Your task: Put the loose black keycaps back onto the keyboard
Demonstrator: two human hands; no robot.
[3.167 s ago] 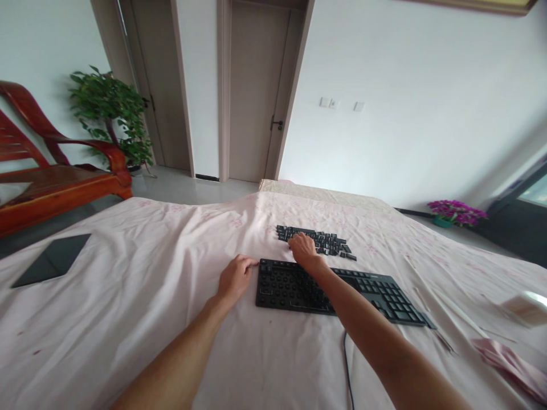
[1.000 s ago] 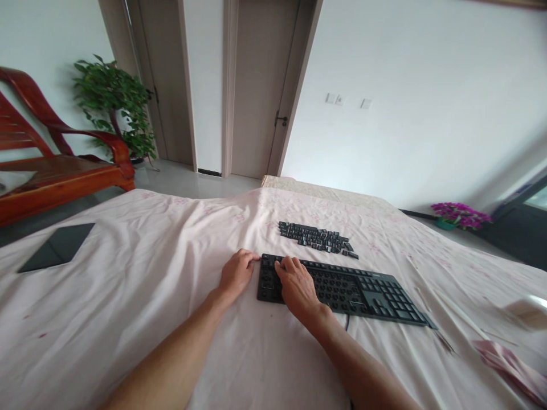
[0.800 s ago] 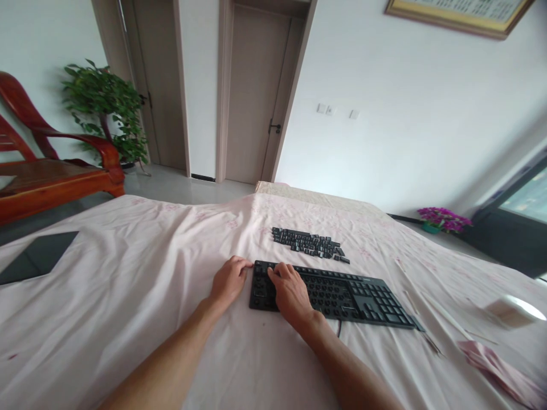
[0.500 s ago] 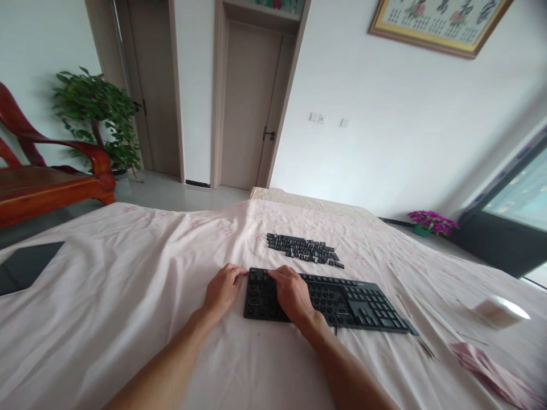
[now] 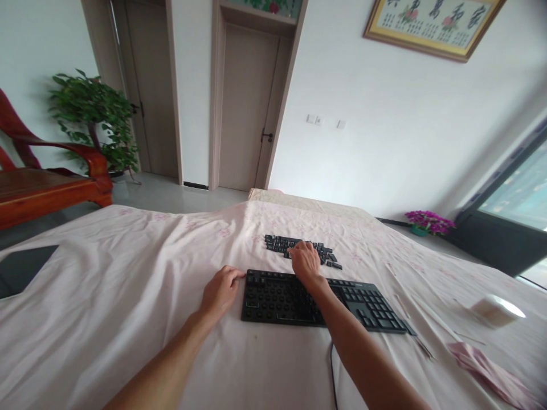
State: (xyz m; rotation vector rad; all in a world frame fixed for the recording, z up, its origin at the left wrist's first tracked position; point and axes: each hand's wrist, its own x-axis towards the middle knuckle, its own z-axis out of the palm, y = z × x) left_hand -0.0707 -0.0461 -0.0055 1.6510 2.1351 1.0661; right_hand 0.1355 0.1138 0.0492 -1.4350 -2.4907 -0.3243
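Note:
A black computer keyboard (image 5: 273, 302) lies on the cloth; many key positions on its left and middle are bare of keycaps, while the right part has its keys. My left hand (image 5: 221, 290) is closed at the keyboard's upper left corner, its fingertips touching the edge. Beyond the keyboard, loose black keycaps (image 5: 277, 244) lie in rough rows. My right hand (image 5: 306, 262) reaches across the keyboard over these keycaps, thumb and fingers apart; its fingertips are partly hidden. A few keycaps near the keyboard's upper left corner are in place.
A pink-white cloth (image 5: 171, 273) with wrinkles covers the surface. A dark tablet-like slab (image 5: 25, 270) lies at far left. To the right are thin tools (image 5: 423, 346), a pink cloth (image 5: 482, 364) and a translucent container (image 5: 498, 310). The keyboard's cable (image 5: 333, 376) runs toward me.
My right hand has moved forward from the keyboard's upper left keys to the loose keycaps. My left hand stays at the keyboard's corner. More of the cable shows.

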